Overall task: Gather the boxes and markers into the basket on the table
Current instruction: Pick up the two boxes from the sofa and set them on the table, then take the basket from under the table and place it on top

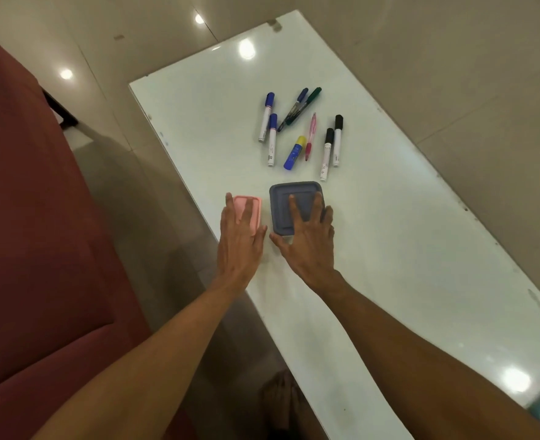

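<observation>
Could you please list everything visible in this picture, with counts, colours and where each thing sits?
Table: one, white and glossy, running from top centre to bottom right.
Pink box: one, near the table's left edge, under the left hand.
Grey-blue box: one, just right of the pink box, under the right hand.
Blue-capped markers: two, white barrels, left of the cluster beyond the boxes.
Black-capped markers: two, white barrels, right of the cluster.
Dark markers: two, blue cap and green cap, far end of the cluster.
Pink pen: one, middle of the cluster.
Blue tube with yellow cap: one, beside the pink pen.
Red seat: one, left of the table.
Basket: none in view.
Left hand: flat on the pink box.
Right hand: spread on the grey-blue box.
</observation>
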